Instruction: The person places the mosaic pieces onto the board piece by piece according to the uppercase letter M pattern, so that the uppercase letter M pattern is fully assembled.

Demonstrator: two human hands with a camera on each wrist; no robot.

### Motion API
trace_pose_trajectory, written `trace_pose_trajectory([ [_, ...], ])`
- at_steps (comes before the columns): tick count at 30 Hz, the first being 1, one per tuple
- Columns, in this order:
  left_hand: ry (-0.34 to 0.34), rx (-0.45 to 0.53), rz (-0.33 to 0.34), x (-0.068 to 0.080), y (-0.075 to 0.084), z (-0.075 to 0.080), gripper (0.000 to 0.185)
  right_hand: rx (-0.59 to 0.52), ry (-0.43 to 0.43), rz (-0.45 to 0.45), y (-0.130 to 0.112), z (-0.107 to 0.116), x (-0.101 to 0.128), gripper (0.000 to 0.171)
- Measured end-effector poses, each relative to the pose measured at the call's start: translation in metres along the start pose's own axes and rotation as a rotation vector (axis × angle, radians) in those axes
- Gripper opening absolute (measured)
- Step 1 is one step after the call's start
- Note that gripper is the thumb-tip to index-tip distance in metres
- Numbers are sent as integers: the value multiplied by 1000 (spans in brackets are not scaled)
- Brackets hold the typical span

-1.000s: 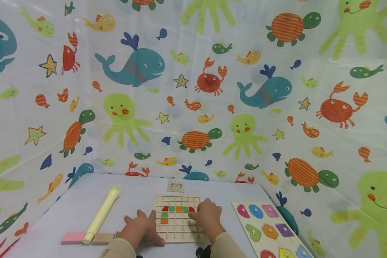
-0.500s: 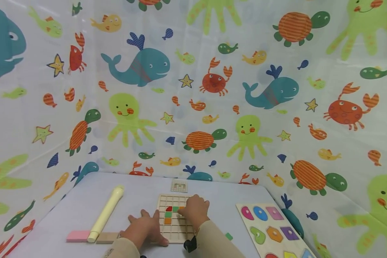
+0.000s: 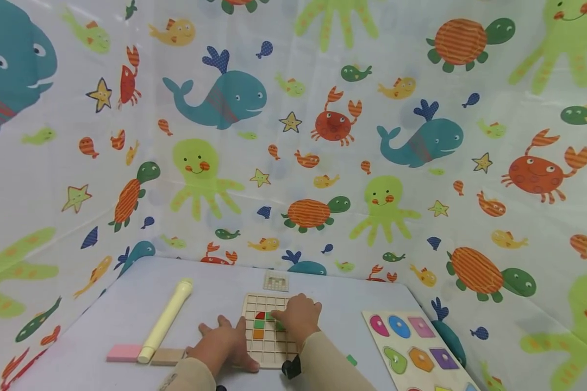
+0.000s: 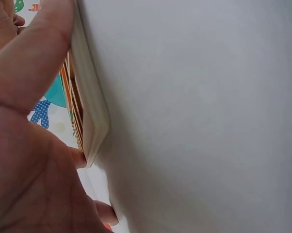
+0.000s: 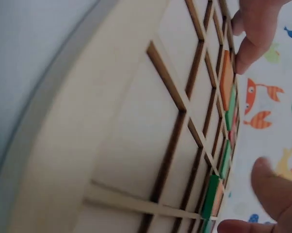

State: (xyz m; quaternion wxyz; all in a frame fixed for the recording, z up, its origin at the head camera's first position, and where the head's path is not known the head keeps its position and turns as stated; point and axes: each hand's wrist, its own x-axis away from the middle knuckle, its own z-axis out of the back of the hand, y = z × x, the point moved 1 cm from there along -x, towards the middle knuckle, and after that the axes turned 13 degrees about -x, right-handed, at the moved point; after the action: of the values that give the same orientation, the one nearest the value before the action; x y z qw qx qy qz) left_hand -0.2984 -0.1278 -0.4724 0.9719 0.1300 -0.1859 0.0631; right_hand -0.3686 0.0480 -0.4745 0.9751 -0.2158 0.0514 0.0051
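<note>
Grid board [image 3: 266, 339]: flat pale wood, square cells, lying mid-worktop [image 3: 127, 309].
My left hand [image 3: 223, 344]: fingers flat, pressing the board's left edge.
My right hand [image 3: 298, 316]: fingers curled on the board's coloured tiles [image 3: 259, 324]; grip unclear.

A pale wooden grid board [image 3: 269, 338] lies flat on the light grey surface [image 3: 127, 309], square, with thin raised slats that divide it into many small cells. Coloured tiles sit in cells toward its far left part: a red tile [image 3: 260, 315] in the upper row, a green tile [image 3: 258, 324] directly below it, and an orange tile [image 3: 258, 334] below that. Another green tile [image 3: 280, 326] shows just right of these. Most cells are bare wood.
</note>
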Motion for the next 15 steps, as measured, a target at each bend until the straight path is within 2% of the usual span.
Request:
trace_pose_trajectory([
  [8,-3,-5,5,-5,-2,2,128,36,-3,13,6,-3,-6,39],
  [15,-15,11,12,-3,-1,-1,128,37,-35,14,9,-9,-2,30],
])
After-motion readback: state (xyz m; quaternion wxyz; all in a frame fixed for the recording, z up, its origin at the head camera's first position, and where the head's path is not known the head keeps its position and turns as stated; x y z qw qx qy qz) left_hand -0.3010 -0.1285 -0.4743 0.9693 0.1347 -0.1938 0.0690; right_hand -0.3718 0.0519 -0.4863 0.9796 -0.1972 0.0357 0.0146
